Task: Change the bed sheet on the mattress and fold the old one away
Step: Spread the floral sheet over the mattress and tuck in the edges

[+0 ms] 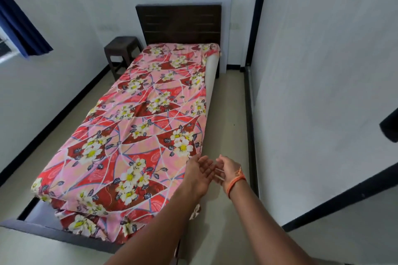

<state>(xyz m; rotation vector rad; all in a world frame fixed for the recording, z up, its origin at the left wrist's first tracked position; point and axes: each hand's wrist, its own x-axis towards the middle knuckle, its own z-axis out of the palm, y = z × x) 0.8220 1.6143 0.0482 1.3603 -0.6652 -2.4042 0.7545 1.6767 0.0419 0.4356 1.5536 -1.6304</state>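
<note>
While both hands hover empty, lower centre: left hand (201, 171) and right hand (227, 170) open, fingers relaxed. Pink-red floral cotton bed sheet (137, 127) covers white mattress (210, 92), frame centre. Judged light, limp, prone to bunching; grip loose right edge.

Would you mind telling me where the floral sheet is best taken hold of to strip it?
Probably the floral sheet's loose right edge near the hands, from the bed's right side: there it lies untucked over the bare mattress side, so fingers can pinch it.
</note>
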